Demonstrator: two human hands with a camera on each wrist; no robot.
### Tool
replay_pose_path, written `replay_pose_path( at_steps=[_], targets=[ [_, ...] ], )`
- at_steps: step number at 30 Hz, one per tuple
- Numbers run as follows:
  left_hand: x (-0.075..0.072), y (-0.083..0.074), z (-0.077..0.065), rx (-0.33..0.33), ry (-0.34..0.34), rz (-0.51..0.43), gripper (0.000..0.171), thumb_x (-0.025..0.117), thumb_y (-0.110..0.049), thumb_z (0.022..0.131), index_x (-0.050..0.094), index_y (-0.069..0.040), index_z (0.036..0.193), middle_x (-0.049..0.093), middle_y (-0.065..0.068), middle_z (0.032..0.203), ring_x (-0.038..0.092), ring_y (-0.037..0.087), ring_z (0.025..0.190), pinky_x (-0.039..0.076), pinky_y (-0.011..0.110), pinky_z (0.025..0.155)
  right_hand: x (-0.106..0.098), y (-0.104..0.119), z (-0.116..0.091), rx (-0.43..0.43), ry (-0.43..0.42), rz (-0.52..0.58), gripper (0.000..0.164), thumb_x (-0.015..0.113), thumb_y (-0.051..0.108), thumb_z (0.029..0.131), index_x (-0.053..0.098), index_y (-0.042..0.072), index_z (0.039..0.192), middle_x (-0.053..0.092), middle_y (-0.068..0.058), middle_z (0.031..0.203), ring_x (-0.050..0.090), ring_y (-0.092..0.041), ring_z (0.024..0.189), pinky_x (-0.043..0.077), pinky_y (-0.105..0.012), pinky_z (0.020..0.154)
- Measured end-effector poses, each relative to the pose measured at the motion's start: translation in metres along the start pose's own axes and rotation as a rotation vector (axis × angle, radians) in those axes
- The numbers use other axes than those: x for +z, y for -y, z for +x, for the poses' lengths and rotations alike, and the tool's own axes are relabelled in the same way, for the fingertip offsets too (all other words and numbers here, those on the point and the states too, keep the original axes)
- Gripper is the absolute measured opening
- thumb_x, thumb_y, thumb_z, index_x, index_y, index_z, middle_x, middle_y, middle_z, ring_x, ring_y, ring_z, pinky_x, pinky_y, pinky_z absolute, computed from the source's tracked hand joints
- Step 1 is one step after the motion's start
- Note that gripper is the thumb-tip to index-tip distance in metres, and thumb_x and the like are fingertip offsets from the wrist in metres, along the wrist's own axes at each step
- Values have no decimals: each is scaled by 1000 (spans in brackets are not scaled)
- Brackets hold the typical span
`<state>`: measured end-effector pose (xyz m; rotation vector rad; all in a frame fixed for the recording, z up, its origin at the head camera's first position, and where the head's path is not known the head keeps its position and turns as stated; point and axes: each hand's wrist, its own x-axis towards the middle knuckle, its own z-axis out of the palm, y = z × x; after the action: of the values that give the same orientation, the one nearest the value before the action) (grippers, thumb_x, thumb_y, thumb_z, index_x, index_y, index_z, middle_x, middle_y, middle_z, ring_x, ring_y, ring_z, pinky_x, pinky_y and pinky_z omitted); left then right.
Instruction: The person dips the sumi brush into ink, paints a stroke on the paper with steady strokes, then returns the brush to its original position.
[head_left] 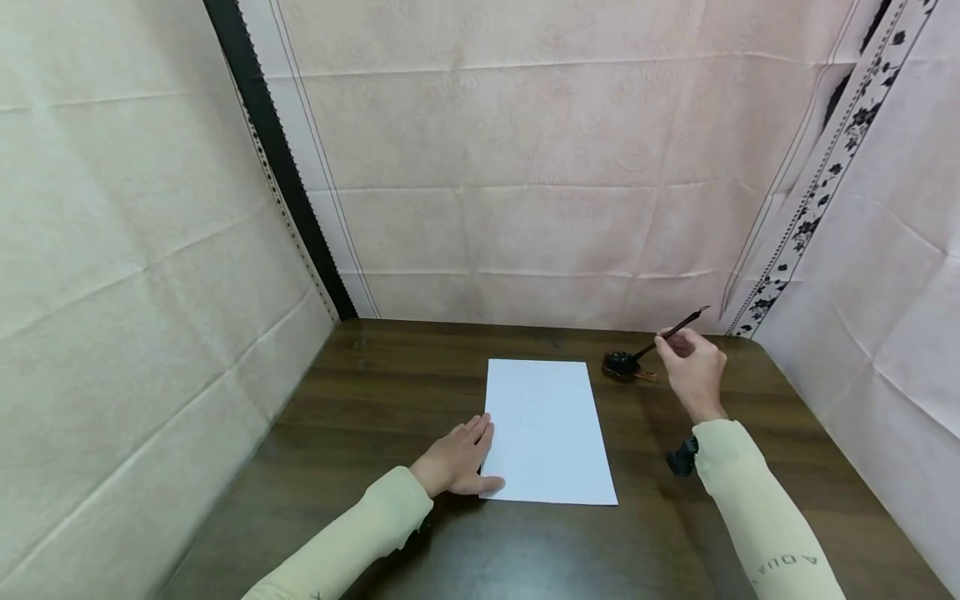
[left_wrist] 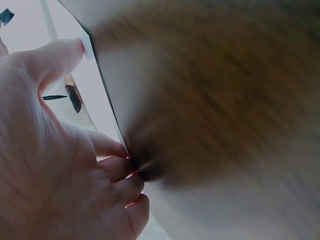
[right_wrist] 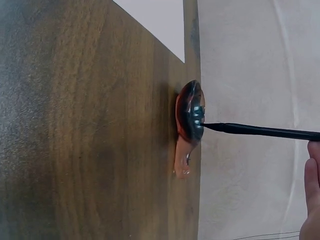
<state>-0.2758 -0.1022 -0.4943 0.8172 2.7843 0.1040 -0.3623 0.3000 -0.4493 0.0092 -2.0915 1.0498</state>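
A white sheet of paper (head_left: 551,433) lies upright on the dark wooden table. My left hand (head_left: 459,458) rests at its lower left edge, fingers extended and the thumb over the lower left corner. To the right of the sheet sits a small reddish-brown spoon (right_wrist: 182,160) with shiny black liquid in its bowl. My right hand (head_left: 693,371) pinches a thin dark writing brush (head_left: 688,322) along its shaft. The brush slants down to the left, and its black tip is right at the liquid in the right wrist view.
The wooden table (head_left: 375,400) carries sheet and spoon. Pale creased cloth (head_left: 555,192) hangs behind it and at both sides, with a black strip (head_left: 300,200) at the left corner and a flowered border (head_left: 817,192) on the right. A dark wrist device (head_left: 682,457) sits at my right sleeve.
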Motion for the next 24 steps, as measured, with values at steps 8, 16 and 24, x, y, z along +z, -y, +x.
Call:
replay_pose_path(
  at_steps=[8,16,24],
  targets=[
    [0,-1,-1,-5,7,0,97,59,-63,98,30,0,165,24,15,176,25,30,164,27,45,133,-3,-7,-4,19,6,-16,17,76,20,98,80,5,105,81,-16,99,55,25,77,40,-2,75],
    [-1,-2,-1,-15,12,-13,97,61,-62,97,29,-1,165,24,15,176,24,30,164,27,45,133,-5,-8,-4,16,12,-53,15,76,18,98,80,5,105,81,-18,98,52,25,76,39,-2,74],
    [-2,-2,-1,-20,18,-4,97,61,-63,98,29,-1,165,24,15,176,24,29,164,27,44,133,-4,-1,1,-12,1,-58,16,76,19,98,80,4,103,81,-18,96,51,26,75,40,-3,75]
  ],
)
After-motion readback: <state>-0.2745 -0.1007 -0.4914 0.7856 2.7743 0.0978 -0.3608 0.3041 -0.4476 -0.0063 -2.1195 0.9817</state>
